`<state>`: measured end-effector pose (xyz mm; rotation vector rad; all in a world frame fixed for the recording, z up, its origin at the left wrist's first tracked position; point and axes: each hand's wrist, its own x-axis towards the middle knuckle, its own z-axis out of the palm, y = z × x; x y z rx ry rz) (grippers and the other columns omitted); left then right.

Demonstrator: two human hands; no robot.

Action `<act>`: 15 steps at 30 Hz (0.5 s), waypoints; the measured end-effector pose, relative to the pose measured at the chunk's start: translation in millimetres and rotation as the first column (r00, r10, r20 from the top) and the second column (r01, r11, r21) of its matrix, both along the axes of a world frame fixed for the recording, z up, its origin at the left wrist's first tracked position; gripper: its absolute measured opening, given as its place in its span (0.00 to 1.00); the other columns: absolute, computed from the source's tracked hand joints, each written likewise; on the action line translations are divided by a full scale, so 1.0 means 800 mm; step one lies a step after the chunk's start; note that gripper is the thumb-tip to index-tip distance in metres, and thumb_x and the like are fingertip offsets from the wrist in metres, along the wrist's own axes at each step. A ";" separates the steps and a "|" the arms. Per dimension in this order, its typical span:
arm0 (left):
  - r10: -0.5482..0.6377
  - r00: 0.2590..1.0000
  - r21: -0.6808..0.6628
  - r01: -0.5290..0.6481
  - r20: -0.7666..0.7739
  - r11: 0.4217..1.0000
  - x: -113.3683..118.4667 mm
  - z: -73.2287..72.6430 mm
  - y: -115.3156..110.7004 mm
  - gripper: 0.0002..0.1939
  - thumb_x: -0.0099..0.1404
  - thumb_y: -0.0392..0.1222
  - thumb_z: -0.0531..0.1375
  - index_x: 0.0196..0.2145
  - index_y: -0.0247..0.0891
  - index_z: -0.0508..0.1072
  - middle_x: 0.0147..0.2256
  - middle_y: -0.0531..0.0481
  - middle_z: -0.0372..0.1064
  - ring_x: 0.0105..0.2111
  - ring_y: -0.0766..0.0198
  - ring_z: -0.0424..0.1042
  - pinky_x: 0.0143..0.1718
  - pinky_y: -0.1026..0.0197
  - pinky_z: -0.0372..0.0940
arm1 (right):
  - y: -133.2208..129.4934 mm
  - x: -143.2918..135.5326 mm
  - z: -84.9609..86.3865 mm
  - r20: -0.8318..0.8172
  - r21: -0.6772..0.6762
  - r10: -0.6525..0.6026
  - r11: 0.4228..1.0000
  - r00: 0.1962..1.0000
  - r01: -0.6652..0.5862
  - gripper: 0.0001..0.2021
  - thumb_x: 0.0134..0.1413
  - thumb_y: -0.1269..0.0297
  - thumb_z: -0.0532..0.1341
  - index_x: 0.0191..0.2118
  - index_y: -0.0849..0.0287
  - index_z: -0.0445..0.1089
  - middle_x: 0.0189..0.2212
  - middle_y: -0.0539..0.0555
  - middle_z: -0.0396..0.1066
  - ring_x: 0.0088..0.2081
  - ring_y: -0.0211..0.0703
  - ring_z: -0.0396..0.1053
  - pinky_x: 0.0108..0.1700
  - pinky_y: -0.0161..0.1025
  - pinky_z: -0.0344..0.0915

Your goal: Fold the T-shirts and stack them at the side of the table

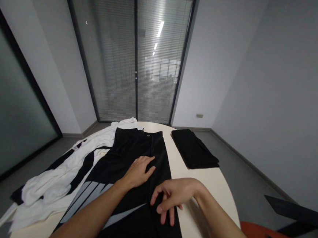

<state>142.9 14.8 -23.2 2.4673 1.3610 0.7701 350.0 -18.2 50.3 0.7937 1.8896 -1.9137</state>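
The left hand (139, 171) lies palm down, fingers loosely extended and thumb held apart, on the black trousers (134, 146). The right hand (172, 195) is bent at the wrist over the side edge of the same trousers, its fingers half curled and parted; whether its fingertips touch the cloth, I cannot tell. The trousers spread beneath and beyond both hands, smooth and matt, their straight waistband beyond the left hand. Slanting grey-blue stripes (87, 194) show beside and beneath the left forearm. At the waistband sits a small pale label (148, 135), its writing too small to read. Left of the left hand lie white clothes (52, 184), soft and heavily wrinkled, with black parts among them. Beyond the right hand rests a flat, roughly rectangular folded black garment (195, 149). Under everything is a smooth, cream, round-edged table (205, 179).
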 end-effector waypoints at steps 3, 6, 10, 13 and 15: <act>-0.025 1.000 0.007 0.025 0.008 1.000 0.000 -0.005 0.001 0.25 0.67 0.42 0.60 0.61 0.40 0.67 0.53 0.44 0.70 0.54 0.53 0.66 0.57 0.49 0.62 | -0.006 -0.007 -0.006 0.084 -0.028 0.011 1.000 0.996 -0.009 0.33 0.36 0.41 0.74 0.43 0.58 0.67 0.29 0.47 0.76 0.24 0.36 0.74 0.24 0.28 0.58; -0.053 0.998 -0.001 0.053 0.029 0.999 -0.001 -0.008 0.003 0.22 0.68 0.40 0.59 0.59 0.42 0.70 0.54 0.45 0.69 0.54 0.55 0.66 0.57 0.50 0.62 | -0.008 -0.011 -0.016 0.088 -0.044 -0.024 0.999 0.996 0.028 0.36 0.26 0.45 0.78 0.40 0.58 0.65 0.26 0.46 0.75 0.23 0.37 0.73 0.30 0.32 0.66; -0.046 0.998 0.022 0.045 0.046 0.999 -0.002 -0.012 0.006 0.24 0.69 0.39 0.57 0.62 0.42 0.65 0.57 0.45 0.67 0.56 0.55 0.65 0.60 0.49 0.61 | -0.002 -0.009 -0.027 -0.074 0.142 -0.131 0.980 0.989 0.140 0.25 0.43 0.50 0.73 0.41 0.58 0.67 0.27 0.46 0.74 0.23 0.35 0.72 0.29 0.31 0.64; -0.027 0.999 0.018 0.026 0.026 1.000 -0.002 -0.014 0.007 0.23 0.70 0.39 0.56 0.61 0.40 0.66 0.57 0.44 0.67 0.56 0.54 0.65 0.60 0.49 0.61 | 0.012 -0.005 -0.035 -0.271 0.509 -0.290 0.767 0.918 0.392 0.08 0.58 0.60 0.63 0.40 0.58 0.69 0.28 0.48 0.73 0.27 0.36 0.71 0.31 0.32 0.65; -0.020 1.000 0.016 0.020 0.003 1.000 -0.001 -0.015 0.007 0.22 0.70 0.40 0.56 0.61 0.39 0.67 0.56 0.43 0.68 0.56 0.54 0.66 0.59 0.49 0.62 | 0.025 -0.001 -0.044 -0.389 0.725 -0.325 0.469 0.862 0.504 0.05 0.59 0.67 0.60 0.41 0.58 0.70 0.34 0.52 0.74 0.35 0.41 0.73 0.40 0.37 0.68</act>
